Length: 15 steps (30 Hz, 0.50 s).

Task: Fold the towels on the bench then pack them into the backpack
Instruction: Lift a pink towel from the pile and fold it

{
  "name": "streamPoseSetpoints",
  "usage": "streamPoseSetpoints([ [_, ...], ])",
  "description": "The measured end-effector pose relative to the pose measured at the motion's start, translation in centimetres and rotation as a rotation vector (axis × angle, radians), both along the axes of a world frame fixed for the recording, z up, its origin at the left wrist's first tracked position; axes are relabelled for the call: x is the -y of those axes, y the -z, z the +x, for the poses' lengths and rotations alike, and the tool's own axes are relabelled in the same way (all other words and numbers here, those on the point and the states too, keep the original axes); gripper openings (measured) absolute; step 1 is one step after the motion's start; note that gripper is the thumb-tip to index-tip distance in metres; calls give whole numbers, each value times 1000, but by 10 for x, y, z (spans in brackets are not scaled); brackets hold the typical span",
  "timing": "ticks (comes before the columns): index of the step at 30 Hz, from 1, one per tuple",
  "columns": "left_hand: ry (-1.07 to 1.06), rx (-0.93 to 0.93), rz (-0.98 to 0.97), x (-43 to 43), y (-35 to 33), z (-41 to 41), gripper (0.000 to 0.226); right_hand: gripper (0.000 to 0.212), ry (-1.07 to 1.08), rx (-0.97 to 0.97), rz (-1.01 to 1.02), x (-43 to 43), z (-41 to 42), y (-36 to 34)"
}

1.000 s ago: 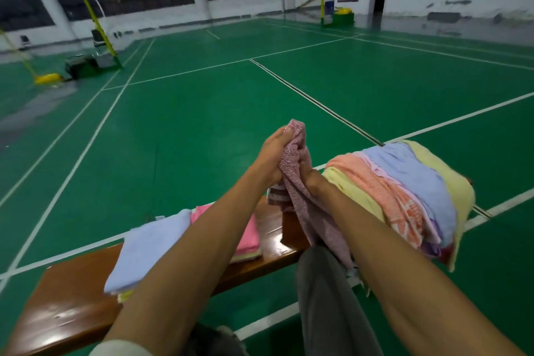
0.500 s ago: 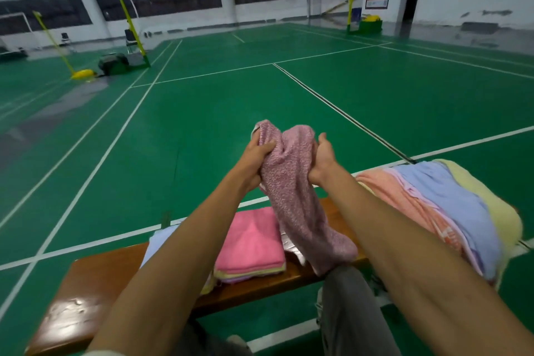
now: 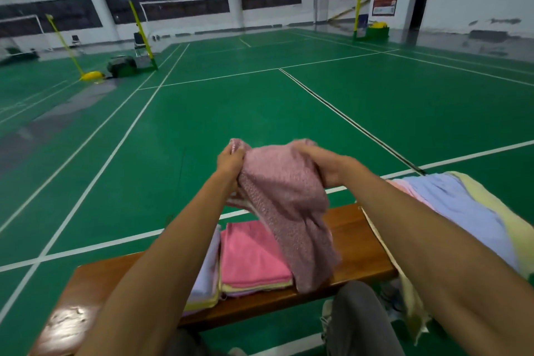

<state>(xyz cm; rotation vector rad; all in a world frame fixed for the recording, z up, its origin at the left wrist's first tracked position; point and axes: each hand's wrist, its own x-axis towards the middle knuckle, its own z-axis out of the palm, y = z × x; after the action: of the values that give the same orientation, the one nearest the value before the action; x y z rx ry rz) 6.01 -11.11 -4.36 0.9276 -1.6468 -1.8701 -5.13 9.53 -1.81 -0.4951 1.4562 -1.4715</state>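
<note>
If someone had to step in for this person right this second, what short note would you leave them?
Left hand: grips the top left edge of the mauve towel.
Right hand: grips its top right edge; the towel hangs unfolded above the bench.
Done: a folded pink towel tops a small stack on the bench, with a pale folded stack beside it to the left.
Left: fold the mauve towel, then the loose heap of unfolded towels on the right.
The backpack is not in view, so packing cannot be judged.
</note>
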Motion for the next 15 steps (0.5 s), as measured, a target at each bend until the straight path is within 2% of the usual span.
streamPoseSetpoints([
  [1, 46, 86, 0, 5, -1, 2, 29, 24, -21, -70, 62, -1, 0, -5],
  [2, 76, 149, 11, 9, -3, 4, 33, 22, 12, -72, 54, -1, -4, -9],
  [4, 43, 114, 75, 15, -10, 3, 38, 25, 101, 5, -34, -1, -11, -17],
  [6, 3, 67, 88, 20, -13, 2, 39, 33, 12, -73, 107, 4, -11, -20],
  [8, 134, 192, 54, 20, -11, 2, 42, 27, -64, -200, 202, 6, -2, -24],
  [10, 212, 247, 62, 15, -9, 2, 41, 19, 68, -99, 12, 11, -2, -29],
  [12, 115, 134, 49, 12, -14, -1, 52, 14, 171, 13, -148, 12, -2, -35],
  [13, 31, 56, 21, 11, -19, -2, 55, 10, 155, -8, -124, 13, -5, -33],
  [15, -60, -22, -48, 16, -27, -1, 44, 4, 109, -92, -25, 11, -8, -30],
])
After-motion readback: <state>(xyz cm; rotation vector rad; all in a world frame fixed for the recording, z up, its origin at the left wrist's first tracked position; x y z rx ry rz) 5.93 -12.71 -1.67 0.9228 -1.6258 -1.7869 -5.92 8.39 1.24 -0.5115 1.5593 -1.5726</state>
